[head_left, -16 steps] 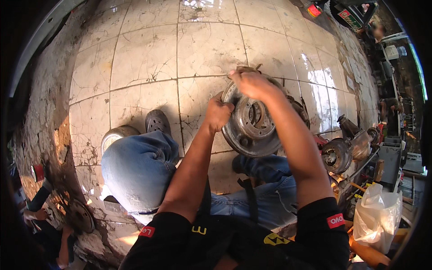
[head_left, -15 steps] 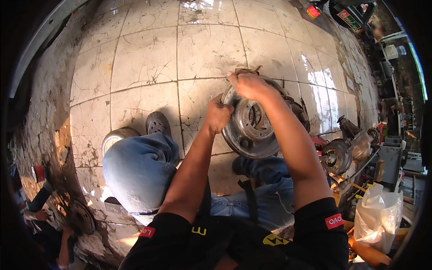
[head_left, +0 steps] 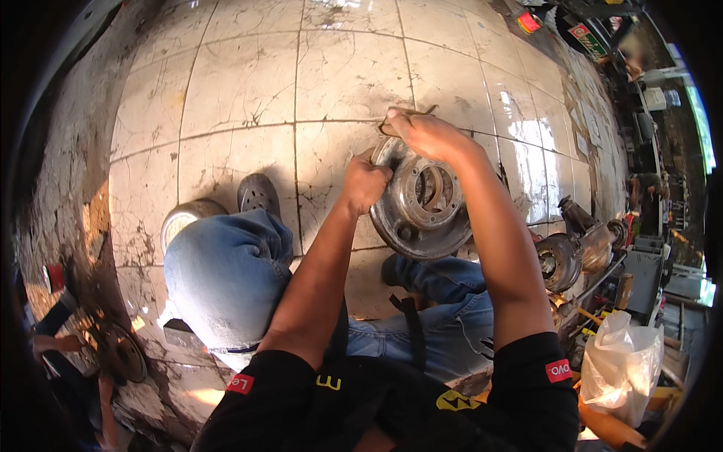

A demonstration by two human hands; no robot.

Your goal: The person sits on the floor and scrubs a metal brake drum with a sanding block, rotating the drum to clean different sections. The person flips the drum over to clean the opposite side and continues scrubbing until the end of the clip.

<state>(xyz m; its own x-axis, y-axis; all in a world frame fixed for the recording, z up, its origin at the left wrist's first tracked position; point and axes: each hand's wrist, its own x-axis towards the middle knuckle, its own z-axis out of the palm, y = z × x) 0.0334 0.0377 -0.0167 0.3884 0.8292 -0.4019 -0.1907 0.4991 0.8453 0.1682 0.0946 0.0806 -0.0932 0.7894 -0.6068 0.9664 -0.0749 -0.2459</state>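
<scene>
A round, worn metal brake drum [head_left: 422, 228], with a ring of bolt holes about its central opening, stands tilted in front of me above the tiled floor. My left hand [head_left: 367, 183] is closed on its left rim, the thumb on the face. Over the top edge, my right hand [head_left: 428, 135] pinches a thin brown piece [head_left: 385, 126], perhaps a rag or sandpaper, against the rim. My right forearm hides the drum's right side.
My knee [head_left: 226, 252] and dark clog [head_left: 258, 196] are on the left, beside a round metal part [head_left: 184, 218]. At right lie a greasy axle-like assembly [head_left: 561, 260] and a whitish plastic bag [head_left: 621, 361]. Another person's arm [head_left: 56, 343] shows at lower left, near a disc [head_left: 124, 354].
My right hand has shifted slightly upward along the rim with the thin brown piece. The left hand keeps its hold on the drum. The whole view has shifted a little.
</scene>
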